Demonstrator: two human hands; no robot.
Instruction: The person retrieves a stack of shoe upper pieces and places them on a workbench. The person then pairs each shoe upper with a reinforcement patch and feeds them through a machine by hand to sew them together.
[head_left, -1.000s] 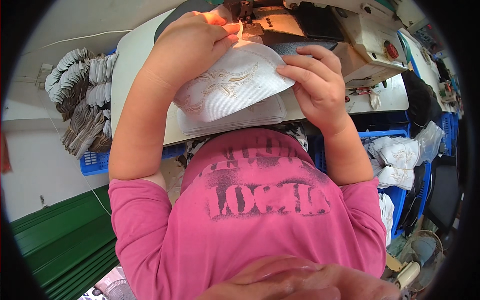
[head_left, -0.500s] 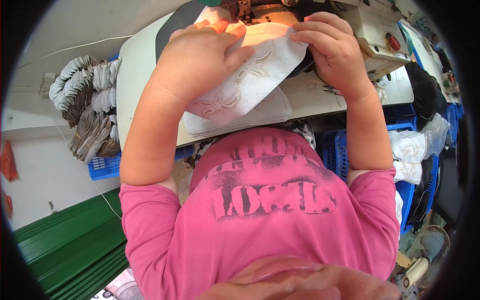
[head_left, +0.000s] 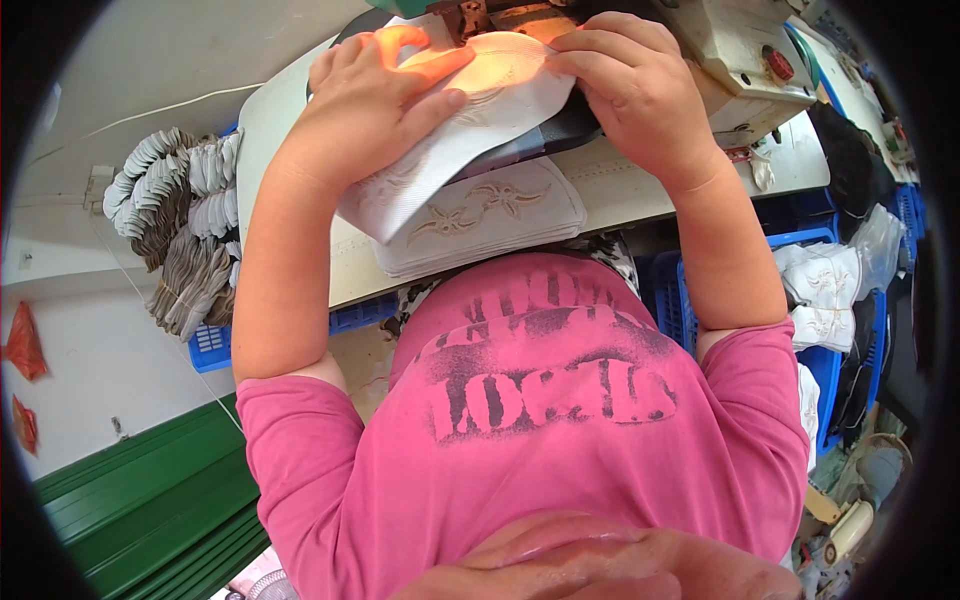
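Observation:
A white ribbed fabric piece (head_left: 505,110) with beige embroidery lies under the lit working end of a sewing machine (head_left: 462,20), its far curved edge glowing in warm light. My left hand (head_left: 365,120) rests on the piece's left part, fingers spread and thumb stretched across it. On the other side my right hand (head_left: 640,100) is closed, pinching the edge between thumb and fingers. The fabric's near corner hangs toward me, past the dark machine bed. Just in front of it, a stack of similar embroidered pieces (head_left: 515,205) sits at the table's near edge.
Bundled grey-and-white pieces (head_left: 185,210) stand at the left in a blue basket (head_left: 210,348). The machine's pale body (head_left: 745,85) rises beyond my right hand. At the right, blue baskets (head_left: 828,390) hold tied white embroidered pieces (head_left: 822,285). A white table (head_left: 275,120) lies beneath the work.
Both hands have shifted left and slightly away from me, carrying the fabric piece along. More of the stack's embroidery now shows beneath it.

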